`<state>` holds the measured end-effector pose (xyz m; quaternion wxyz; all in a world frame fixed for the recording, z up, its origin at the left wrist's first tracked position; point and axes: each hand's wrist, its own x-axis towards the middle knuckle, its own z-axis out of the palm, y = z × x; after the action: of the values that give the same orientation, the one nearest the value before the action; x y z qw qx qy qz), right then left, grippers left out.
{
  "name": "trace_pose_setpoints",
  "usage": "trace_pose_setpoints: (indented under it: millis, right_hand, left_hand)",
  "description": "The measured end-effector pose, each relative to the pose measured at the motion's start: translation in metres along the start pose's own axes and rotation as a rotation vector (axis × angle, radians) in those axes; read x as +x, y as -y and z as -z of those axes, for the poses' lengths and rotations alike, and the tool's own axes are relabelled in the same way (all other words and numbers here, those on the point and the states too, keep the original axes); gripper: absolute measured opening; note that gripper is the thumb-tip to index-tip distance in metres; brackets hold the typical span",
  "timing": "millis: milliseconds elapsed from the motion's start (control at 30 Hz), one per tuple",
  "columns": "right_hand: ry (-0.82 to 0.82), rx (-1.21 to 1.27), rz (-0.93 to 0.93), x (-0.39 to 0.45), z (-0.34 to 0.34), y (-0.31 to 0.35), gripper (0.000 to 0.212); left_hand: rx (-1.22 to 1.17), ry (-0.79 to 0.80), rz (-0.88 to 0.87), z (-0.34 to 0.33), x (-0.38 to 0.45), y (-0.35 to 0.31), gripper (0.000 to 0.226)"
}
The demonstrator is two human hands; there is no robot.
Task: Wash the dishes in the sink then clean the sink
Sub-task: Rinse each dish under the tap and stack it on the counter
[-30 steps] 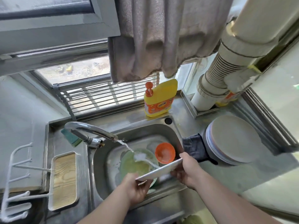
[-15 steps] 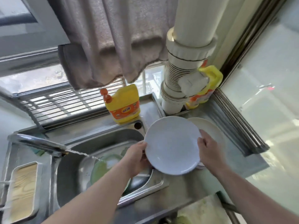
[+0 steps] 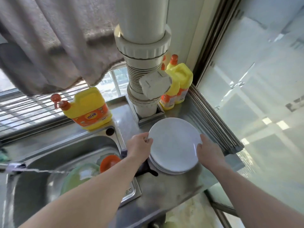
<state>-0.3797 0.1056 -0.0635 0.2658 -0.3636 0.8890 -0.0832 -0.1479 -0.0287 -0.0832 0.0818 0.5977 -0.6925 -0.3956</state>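
Nearest the worktop's [image 3: 164, 191] front edge, two bare forearms are reaching away from the camera over the steel surface. Beyond them, both hands are gripping one white plate [image 3: 174, 143]: the left hand [image 3: 139, 148] is pinching its left rim with curled fingers, and the right hand [image 3: 209, 153] is curling round its right rim. That plate is lying flat on top of a stack of white plates [image 3: 166, 169] standing on the worktop just right of the sink [image 3: 69, 148]; whether it is fully resting on the stack cannot be told. A dark cloth [image 3: 148, 171] is showing from under the stack's left side. Inside the sink, a green plate [image 3: 77, 178] and an orange bowl [image 3: 109, 162] are sitting close together, and a thin stream of water [image 3: 41, 170] is running across from the left edge toward the green plate. Farther back, a yellow detergent jug [image 3: 89, 111] is standing on the sink's rear rim. At the worktop's far right corner, a thick white drainpipe [image 3: 144, 71] is rising, with two more yellow bottles [image 3: 178, 86] standing just behind it. A grey towel [image 3: 54, 41] is hanging above.
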Motion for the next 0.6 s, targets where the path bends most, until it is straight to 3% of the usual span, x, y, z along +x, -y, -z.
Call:
trace_pose_setpoints:
  millis: [167,300,433,500,600]
  right_hand:
    - [0.041,-0.13,0.017,0.0,-0.012,-0.011,0.02]
    - [-0.037,-0.225,0.009,-0.01,-0.002,0.006,0.05]
    - [-0.166,-0.06,0.381,-0.037,-0.023,0.072,0.052]
    - [-0.123,0.027,0.575,-0.055,-0.057,0.115,0.043]
    - [0.074,0.147,0.755,-0.087,-0.121,0.175,0.035]
  left_hand:
    - [0.093,0.027,-0.084,-0.003,-0.005,0.003,0.019]
    - [-0.06,0.077,-0.134,0.012,-0.022,0.011,0.021]
    - [-0.146,-0.006,-0.093,0.037,-0.048,0.056,0.025]
    - [-0.058,-0.017,-0.051,0.05,-0.062,0.1,0.046]
    - [0.103,-0.017,0.122,0.076,-0.076,0.182,0.047]
